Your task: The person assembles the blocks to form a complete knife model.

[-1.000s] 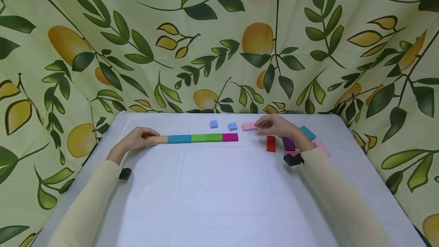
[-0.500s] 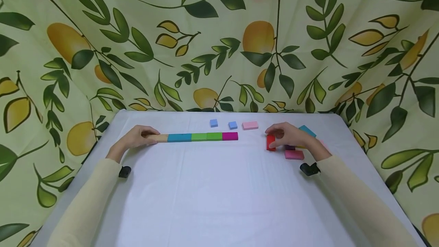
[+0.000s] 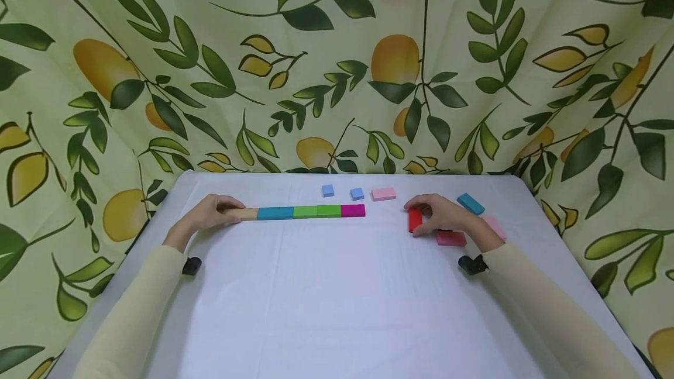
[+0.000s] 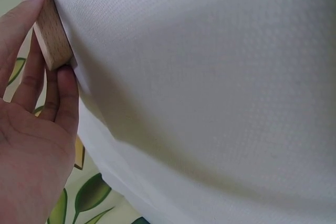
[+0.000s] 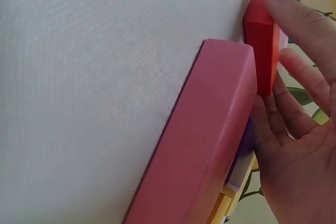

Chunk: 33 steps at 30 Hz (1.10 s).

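My left hand (image 3: 202, 214) pinches the plain wooden block (image 3: 247, 214) at the left end of a straight row. From there the row runs right through a teal block (image 3: 275, 213), two green blocks (image 3: 317, 212) and a magenta block (image 3: 353, 210). In the left wrist view, the thumb lies on the wooden block (image 4: 55, 40) with fingers at its end. My right hand (image 3: 441, 214) pinches a red block (image 3: 415, 221), thumb at its near end and fingers at the far end. Beside that hand lies a dark pink block (image 5: 197, 135), and purple and yellow blocks are partly hidden behind it.
Two small blue blocks (image 3: 342, 192) and a light pink block (image 3: 384, 193) lie at the back of the white-covered table (image 3: 316, 297). Another teal block (image 3: 471, 203) and a pink one (image 3: 494, 227) sit beyond the right hand. A leaf-patterned curtain (image 3: 337, 75) hangs behind.
My right hand has moved from near the light pink block at the back to the red block and pinched it. The left hand stays on the wooden block.
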Each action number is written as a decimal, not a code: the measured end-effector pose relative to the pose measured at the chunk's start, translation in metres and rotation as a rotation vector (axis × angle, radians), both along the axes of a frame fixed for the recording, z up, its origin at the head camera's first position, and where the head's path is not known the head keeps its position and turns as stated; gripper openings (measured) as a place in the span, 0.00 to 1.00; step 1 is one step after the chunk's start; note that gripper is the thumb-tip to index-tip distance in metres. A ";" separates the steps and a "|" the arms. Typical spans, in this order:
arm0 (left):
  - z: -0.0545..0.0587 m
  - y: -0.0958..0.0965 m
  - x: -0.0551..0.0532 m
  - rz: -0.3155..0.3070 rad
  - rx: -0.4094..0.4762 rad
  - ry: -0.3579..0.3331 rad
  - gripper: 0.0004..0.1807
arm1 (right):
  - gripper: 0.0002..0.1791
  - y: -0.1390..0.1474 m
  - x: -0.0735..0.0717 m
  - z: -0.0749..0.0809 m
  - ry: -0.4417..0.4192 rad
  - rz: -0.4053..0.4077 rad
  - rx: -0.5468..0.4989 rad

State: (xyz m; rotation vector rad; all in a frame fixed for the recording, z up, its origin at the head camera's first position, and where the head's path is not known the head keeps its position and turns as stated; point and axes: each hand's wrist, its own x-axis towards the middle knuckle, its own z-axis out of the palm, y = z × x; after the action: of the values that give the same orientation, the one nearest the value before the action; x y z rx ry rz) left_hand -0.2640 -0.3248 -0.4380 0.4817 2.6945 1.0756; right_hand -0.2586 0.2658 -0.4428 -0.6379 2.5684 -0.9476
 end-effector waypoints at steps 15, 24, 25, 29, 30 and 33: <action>-0.001 -0.001 -0.003 0.012 -0.010 0.005 0.16 | 0.26 -0.005 -0.002 0.006 0.033 0.003 -0.080; -0.001 -0.003 -0.003 0.023 -0.018 -0.011 0.16 | 0.24 -0.012 -0.005 0.008 -0.020 -0.028 -0.153; -0.001 -0.003 -0.003 0.024 -0.020 -0.011 0.16 | 0.23 -0.013 -0.006 0.007 -0.021 -0.025 -0.164; -0.001 -0.002 -0.002 0.028 -0.027 -0.007 0.16 | 0.20 -0.020 -0.008 0.005 -0.014 -0.004 -0.205; -0.001 -0.002 -0.002 0.026 -0.029 -0.006 0.16 | 0.19 -0.021 -0.008 0.004 -0.013 0.001 -0.215; -0.002 -0.001 -0.001 0.021 -0.029 0.003 0.16 | 0.17 -0.026 -0.009 0.000 -0.017 0.005 -0.242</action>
State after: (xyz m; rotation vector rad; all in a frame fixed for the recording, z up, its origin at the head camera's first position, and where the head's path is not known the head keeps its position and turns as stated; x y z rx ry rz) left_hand -0.2653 -0.3254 -0.4398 0.4516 2.7190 1.0405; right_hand -0.2673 0.2399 -0.4424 -0.6957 2.4560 -1.2694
